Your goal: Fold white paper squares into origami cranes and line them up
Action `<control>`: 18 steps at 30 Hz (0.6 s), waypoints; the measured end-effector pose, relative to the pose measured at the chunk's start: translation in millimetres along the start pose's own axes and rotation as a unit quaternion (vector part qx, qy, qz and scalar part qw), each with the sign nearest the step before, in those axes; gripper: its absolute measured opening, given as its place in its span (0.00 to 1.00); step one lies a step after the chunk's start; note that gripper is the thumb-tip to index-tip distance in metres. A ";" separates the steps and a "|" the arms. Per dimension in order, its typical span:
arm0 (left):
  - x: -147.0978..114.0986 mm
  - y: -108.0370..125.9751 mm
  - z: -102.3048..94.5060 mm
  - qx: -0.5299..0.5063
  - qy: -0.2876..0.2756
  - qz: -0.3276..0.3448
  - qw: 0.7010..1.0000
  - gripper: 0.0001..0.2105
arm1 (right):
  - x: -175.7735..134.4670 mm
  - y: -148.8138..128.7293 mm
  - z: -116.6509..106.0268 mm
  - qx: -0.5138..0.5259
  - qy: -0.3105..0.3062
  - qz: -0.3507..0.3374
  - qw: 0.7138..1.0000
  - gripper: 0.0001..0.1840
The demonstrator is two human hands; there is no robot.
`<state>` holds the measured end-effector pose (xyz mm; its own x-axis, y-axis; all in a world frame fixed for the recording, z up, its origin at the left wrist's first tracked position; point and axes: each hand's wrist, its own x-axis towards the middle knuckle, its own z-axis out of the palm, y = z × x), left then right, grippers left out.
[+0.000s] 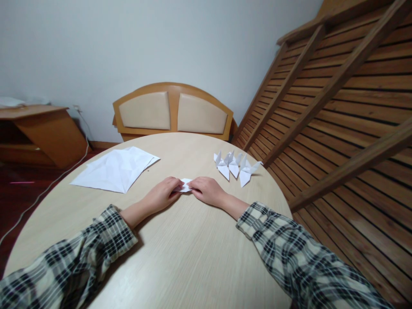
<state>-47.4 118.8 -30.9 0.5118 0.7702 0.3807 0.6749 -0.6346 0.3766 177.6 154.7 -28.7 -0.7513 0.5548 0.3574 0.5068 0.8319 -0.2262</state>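
A small folded piece of white paper [185, 185] lies between my hands near the middle of the round table. My left hand [165, 193] pinches its left end, thumb and fingers closed on it. At the other end my right hand [209, 191] grips the paper the same way. The fingers hide both ends, so the exact shape of the fold cannot be made out. Right of my right hand stand three white paper cranes [246, 172], close together with their wings raised.
White paper sheets [116, 169] lie stacked at the table's left. The pale round table [193, 257] has a wooden headboard [174, 111] behind it. A slatted wooden frame [347, 107] leans at the right. A brown desk [48, 133] and a white cable [51, 184] are on the left.
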 end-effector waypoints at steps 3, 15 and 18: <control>0.4 0.3 -1.1 -0.006 -0.009 0.004 1.000 0.06 | -0.8 1.4 -1.4 0.010 -0.007 0.001 1.000 0.08; 3.5 3.3 -4.2 -0.010 -0.023 0.016 1.000 0.10 | -0.7 4.2 -2.8 0.036 -0.001 -0.019 0.999 0.08; 3.0 2.0 -3.0 -0.009 -0.018 0.027 0.999 0.10 | -0.8 5.3 -0.3 0.051 0.017 -0.011 0.999 0.08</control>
<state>-46.1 119.6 -26.5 0.5666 0.7361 0.3702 0.6356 -0.6764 0.3721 181.0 158.7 -29.8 -0.7458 0.5380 0.3930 0.4443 0.8412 -0.3083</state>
